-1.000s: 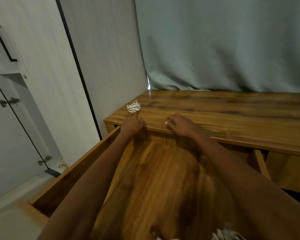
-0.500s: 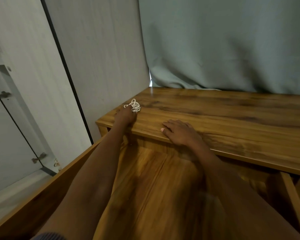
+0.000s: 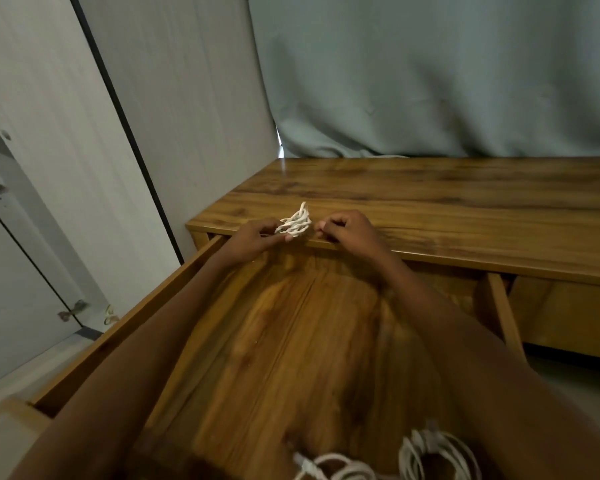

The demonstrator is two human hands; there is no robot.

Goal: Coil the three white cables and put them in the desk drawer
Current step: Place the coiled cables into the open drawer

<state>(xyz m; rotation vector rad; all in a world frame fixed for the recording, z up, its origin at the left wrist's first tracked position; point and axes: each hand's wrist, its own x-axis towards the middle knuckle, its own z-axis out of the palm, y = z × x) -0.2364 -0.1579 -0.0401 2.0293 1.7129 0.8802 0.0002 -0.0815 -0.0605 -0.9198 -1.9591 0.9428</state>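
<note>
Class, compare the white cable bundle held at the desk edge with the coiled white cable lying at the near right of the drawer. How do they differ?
The held bundle is pinched by the left hand at the desk edge; the drawer coil lies untouched on the drawer floor. The held bundle looks small and tightly bunched; the drawer coil forms wider, rounder loops. Both are white and wound up.
</note>
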